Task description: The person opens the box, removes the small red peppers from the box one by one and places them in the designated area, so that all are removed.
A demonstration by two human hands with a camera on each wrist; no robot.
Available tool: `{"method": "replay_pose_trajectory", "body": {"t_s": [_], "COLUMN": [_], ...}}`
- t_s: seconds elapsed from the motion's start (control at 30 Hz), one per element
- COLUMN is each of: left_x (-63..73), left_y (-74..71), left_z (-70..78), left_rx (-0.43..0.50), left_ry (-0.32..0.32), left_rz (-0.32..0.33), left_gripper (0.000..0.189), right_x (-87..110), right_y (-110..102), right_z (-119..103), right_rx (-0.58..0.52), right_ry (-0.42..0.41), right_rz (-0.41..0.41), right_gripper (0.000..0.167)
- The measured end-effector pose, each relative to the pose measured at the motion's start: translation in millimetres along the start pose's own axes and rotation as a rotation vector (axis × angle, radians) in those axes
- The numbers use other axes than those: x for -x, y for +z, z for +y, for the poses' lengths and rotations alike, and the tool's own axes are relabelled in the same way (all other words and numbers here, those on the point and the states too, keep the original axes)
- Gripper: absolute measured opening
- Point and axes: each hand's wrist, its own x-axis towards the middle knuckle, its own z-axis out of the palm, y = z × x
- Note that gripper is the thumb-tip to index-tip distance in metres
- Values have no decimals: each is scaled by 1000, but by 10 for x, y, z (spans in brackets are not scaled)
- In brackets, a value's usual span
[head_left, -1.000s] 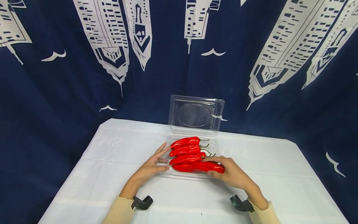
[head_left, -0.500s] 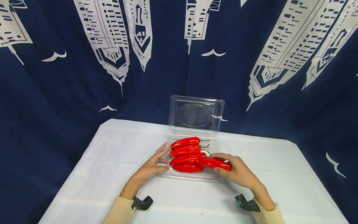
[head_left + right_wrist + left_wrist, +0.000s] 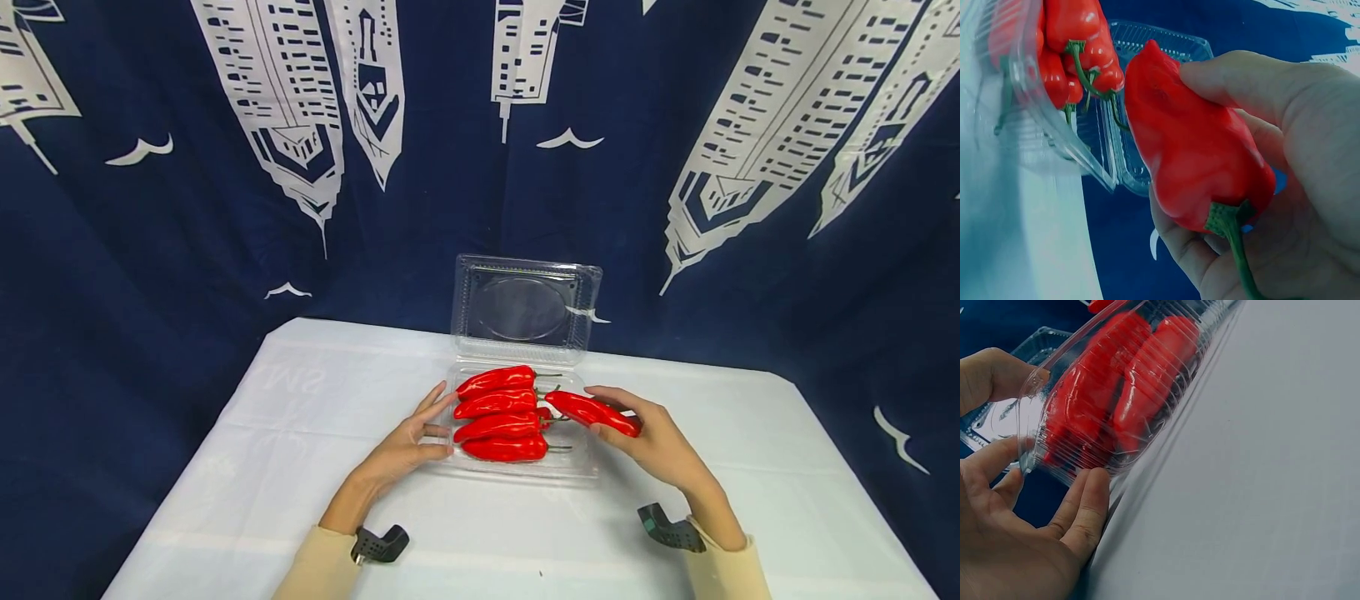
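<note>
The stem (image 3: 1240,253) of the held pepper (image 3: 588,411) is hidden by the right hand (image 3: 654,435) in the head view; both sleeves (image 3: 318,567) run off its lower edge. A dark speck (image 3: 540,573) at bottom centre is too small to identify.

Head view: from above the near side, facing forward and down, furthest back; takes in left hand (image 3: 407,443), right hand (image 3: 654,437), bench (image 3: 300,467) and printed backdrop (image 3: 450,217). Left wrist view: close, rolled, facing the clear container (image 3: 517,353) from its left end. Right wrist view: close, red pepper (image 3: 1188,147) stem-first in foreground. Head and right wrist share this pepper; all three, the container.
</note>
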Motion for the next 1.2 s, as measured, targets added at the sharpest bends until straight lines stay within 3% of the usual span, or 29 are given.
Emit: {"method": "replay_pose_trajectory", "body": {"t_s": [0.63,0.93,1.2], "left_x": [26,17,5], "left_y": [-1,9,11], "left_z": [-11,15,14], "left_rx": [-1,-6,-1], "left_ry": [-3,10,4], "left_rz": [5,1,0], "left_gripper": [81,81,81], "right_x": [-66,-105,-123], "right_y": [-54,-64,-42], "right_z": [218,330,396], "right_rx": [-28,-36,-79], "right_ry": [27,155,247], "right_rz": [123,147,155], "right_gripper": [44,40,46]}}
